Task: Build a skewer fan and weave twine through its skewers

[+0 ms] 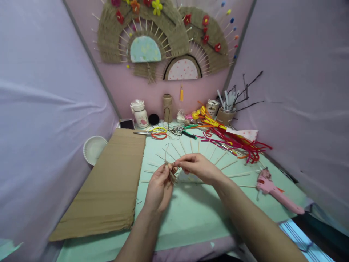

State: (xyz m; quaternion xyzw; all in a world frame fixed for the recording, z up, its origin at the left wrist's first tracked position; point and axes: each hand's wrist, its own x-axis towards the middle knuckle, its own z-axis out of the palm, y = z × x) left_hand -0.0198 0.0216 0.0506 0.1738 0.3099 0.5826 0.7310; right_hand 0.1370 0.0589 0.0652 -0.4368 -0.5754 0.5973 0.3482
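Between my hands, above the middle of the table, is a small tassel of brown twine (172, 177). My left hand (159, 183) pinches the upper part of the tassel, its loose strands hanging down. At the tassel's top, the thumb and finger of my right hand (196, 166) are pressed together on something thin, perhaps a thread, too small to make out. A twine end sticks up above the left fingertips. Behind and under my hands lies a half-round frame of thin sticks (229, 165) spread like a fan; its centre is partly hidden.
Brown cardboard (114, 182) lies at left beside a white paper dish (95, 150). Scissors (155, 133), pliers (189, 135), a twine spool (167, 108), a white bottle (140, 113) and pipe cleaners (242, 143) sit behind. A pink glue gun (278, 193) rests right. Fan decorations (177, 27) hang on the back wall.
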